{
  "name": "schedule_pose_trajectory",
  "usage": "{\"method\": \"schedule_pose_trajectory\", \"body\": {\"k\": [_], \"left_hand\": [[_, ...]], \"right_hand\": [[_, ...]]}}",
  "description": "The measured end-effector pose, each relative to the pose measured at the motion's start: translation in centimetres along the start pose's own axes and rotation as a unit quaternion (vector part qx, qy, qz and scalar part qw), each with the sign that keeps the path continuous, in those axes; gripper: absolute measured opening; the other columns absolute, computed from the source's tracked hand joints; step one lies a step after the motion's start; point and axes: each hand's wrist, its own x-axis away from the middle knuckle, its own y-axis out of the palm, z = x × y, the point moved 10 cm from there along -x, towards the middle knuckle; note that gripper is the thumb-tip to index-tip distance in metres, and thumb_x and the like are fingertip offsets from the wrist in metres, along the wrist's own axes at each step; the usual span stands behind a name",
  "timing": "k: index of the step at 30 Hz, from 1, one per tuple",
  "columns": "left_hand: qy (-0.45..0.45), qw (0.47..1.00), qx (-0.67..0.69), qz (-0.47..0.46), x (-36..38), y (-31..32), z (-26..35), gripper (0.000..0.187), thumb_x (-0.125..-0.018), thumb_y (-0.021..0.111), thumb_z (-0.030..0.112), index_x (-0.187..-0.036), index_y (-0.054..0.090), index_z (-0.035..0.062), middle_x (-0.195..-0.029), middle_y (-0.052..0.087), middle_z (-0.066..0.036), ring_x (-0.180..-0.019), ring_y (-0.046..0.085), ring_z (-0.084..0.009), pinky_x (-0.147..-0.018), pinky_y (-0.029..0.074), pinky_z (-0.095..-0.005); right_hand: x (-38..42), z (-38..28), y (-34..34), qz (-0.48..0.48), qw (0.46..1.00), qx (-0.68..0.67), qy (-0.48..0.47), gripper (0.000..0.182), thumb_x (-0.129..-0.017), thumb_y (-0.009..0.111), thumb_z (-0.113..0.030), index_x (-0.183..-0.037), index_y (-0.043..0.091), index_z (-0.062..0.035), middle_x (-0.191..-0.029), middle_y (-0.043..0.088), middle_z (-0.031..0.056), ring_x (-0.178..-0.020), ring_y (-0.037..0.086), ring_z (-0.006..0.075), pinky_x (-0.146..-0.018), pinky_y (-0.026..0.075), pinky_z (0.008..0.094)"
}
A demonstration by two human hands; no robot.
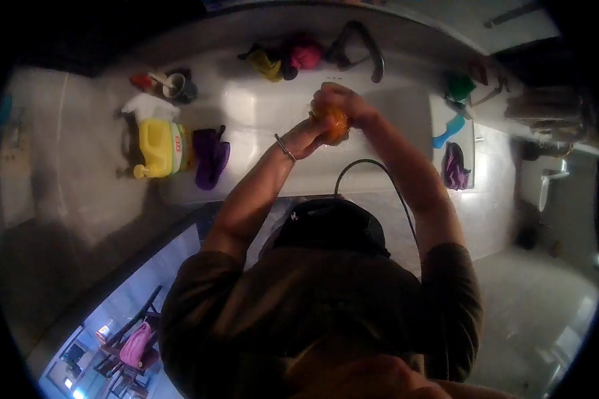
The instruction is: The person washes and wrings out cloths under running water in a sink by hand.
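Over the white sink basin, both hands close around an orange, wet-looking bundle, whose exact kind I cannot tell. My left hand grips it from the lower left, a bracelet on the wrist. Wrapped over its top and right side is my right hand, fingers curled. Part of the bundle is hidden by the fingers. Just behind the hands rises a dark curved faucet.
Left of the basin stand a yellow jug, a purple cloth and a cup. Yellow and pink cloths lie along the back ledge. A blue brush-like item and another purple cloth are at right. A thin hose loops over the front edge.
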Motion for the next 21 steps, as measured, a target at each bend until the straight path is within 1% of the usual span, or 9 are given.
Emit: {"method": "schedule_pose_trajectory", "body": {"k": [5,7,10,12,13,15,18,19,21], "left_hand": [[0.031,0.994,-0.071,0.076,0.4,-1.4,1.2,0.065,-0.077,0.073,0.044,-0.122,0.048,0.0049,-0.109,0.056,-0.003,-0.098,0.054,-0.013,-0.087,0.043,-0.0288],[0.016,0.984,-0.154,0.086,0.1,-1.8,1.2,0.048,-0.079,0.072,0.034,-0.113,0.054,0.006,-0.107,0.056,-0.001,-0.096,0.053,-0.0112,-0.081,0.044,-0.0269],[-0.038,0.958,-0.263,0.105,0.0,-2.6,1.0,0.03,-0.083,0.064,0.023,-0.108,0.056,0.0073,-0.104,0.057,-0.001,-0.094,0.053,-0.011,-0.077,0.044,-0.0273],[-0.036,0.946,-0.299,0.12,-1.5,-5.1,0.0,0.031,-0.083,0.064,0.023,-0.108,0.056,0.0077,-0.104,0.057,-0.002,-0.095,0.054,-0.0118,-0.078,0.044,-0.0282],[-0.019,0.931,-0.337,0.142,-1.9,-5.9,-0.2,0.031,-0.083,0.064,0.023,-0.109,0.056,0.0081,-0.104,0.058,-0.003,-0.096,0.054,-0.0126,-0.079,0.044,-0.0291],[0.024,0.892,-0.413,0.185,-2.3,-7.3,-0.4,0.032,-0.083,0.063,0.024,-0.109,0.056,0.0088,-0.104,0.058,-0.004,-0.097,0.055,-0.0142,-0.08,0.045,-0.031],[0.096,0.849,-0.466,0.229,-2.2,-8.3,-0.2,0.032,-0.083,0.062,0.025,-0.111,0.056,0.01,-0.104,0.06,-0.005,-0.1,0.056,-0.0166,-0.083,0.047,-0.0337],[0.113,0.849,-0.461,0.233,-2.0,-8.4,0.1,0.033,-0.083,0.062,0.026,-0.111,0.056,0.0103,-0.105,0.06,-0.006,-0.101,0.056,-0.0174,-0.084,0.047,-0.0346],[0.122,0.886,-0.39,0.219,-1.7,-9.1,0.0,0.033,-0.083,0.061,0.027,-0.112,0.056,0.0111,-0.105,0.061,-0.007,-0.103,0.057,-0.019,-0.085,0.048,-0.0365]], "right_hand": [[-1.7,-0.5,1.2,-0.047,0.992,0.114,0.01,0.016,-0.085,0.063,-0.018,-0.085,0.054,-0.0045,-0.085,0.059,0.0058,-0.081,0.057,0.0168,-0.074,0.048,0.0325],[-2.2,-0.3,1.5,-0.061,0.99,0.127,0.002,0.015,-0.084,0.063,-0.017,-0.084,0.054,-0.0045,-0.084,0.059,0.005,-0.08,0.057,0.0157,-0.073,0.048,0.0323],[-3.1,-0.2,1.5,-0.037,0.96,0.276,-0.044,0.018,-0.081,0.066,-0.018,-0.078,0.054,-0.0052,-0.079,0.059,0.0038,-0.076,0.056,0.0132,-0.07,0.048,0.0317],[-3.3,-0.3,0.7,0.05,0.862,0.505,-0.011,0.018,-0.076,0.067,-0.019,-0.074,0.054,-0.0054,-0.078,0.062,0.0065,-0.075,0.059,0.0165,-0.069,0.049,0.0338],[-3.6,0.1,1.0,0.049,0.861,0.506,-0.01,0.018,-0.076,0.067,-0.019,-0.074,0.054,-0.0054,-0.078,0.062,0.0065,-0.075,0.059,0.0165,-0.069,0.049,0.0338],[-3.8,-0.4,0.6,0.132,0.773,0.617,-0.059,0.019,-0.071,0.066,-0.022,-0.073,0.055,-0.0054,-0.078,0.063,0.0101,-0.076,0.062,0.0233,-0.068,0.049,0.0376],[-4.7,0.9,-0.6,0.162,0.724,0.665,-0.085,0.017,-0.073,0.062,-0.023,-0.076,0.059,-0.0061,-0.079,0.064,0.0131,-0.079,0.061,0.0304,-0.07,0.049,0.0422],[-4.7,0.3,-0.5,0.161,0.722,0.667,-0.088,0.017,-0.073,0.062,-0.023,-0.076,0.059,-0.0061,-0.079,0.064,0.0131,-0.079,0.061,0.0304,-0.07,0.049,0.0422],[-4.6,0.7,-1.0,0.095,0.876,0.471,-0.047,0.029,-0.081,0.055,-0.033,-0.09,0.059,-0.0053,-0.093,0.063,0.014,-0.09,0.059,0.0307,-0.078,0.047,0.0424]]}}
